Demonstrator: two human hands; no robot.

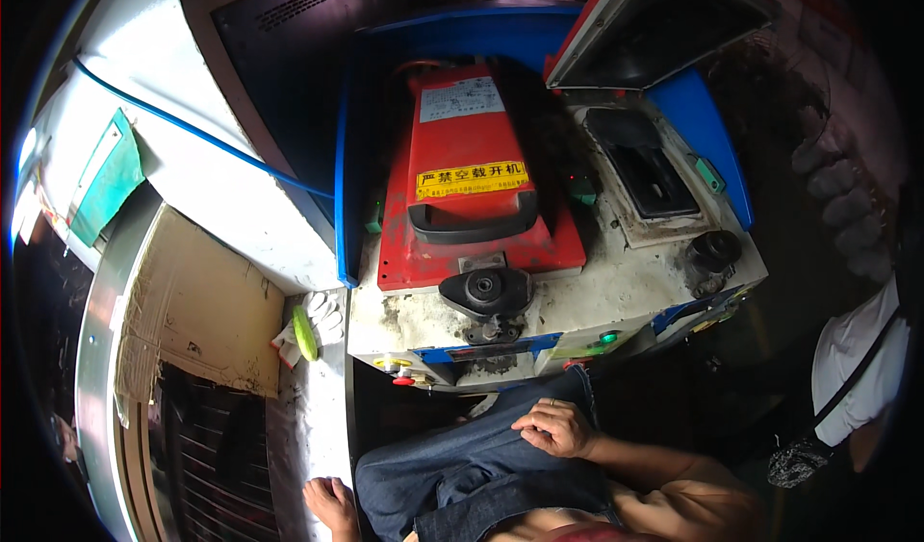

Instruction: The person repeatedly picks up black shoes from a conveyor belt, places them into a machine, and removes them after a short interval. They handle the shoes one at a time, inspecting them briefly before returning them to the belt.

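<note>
My left hand [330, 505] rests at the edge of a white ledge [313, 436], its fingers slightly apart and nothing visible in them. On my denim-covered thigh [462, 455] lies my right hand [555, 429], fingers loosely curled in, a ring on one of them; nothing shows in its grip. In front of me stands a machine with a red cover [467, 138] lowered, bearing a black handle [472, 224] and a black knob [484, 287]. Neither hand touches it. A green cucumber-like vegetable [304, 333] lies on white gloves [329, 319] farther along the ledge.
The machine's right station has its lid [664, 22] raised above a dark recess [645, 171]. A green button [608, 338] and a red button [402, 381] are on its front. Cardboard [207, 296] stands at left. Another person's white clothing [852, 369] shows at right.
</note>
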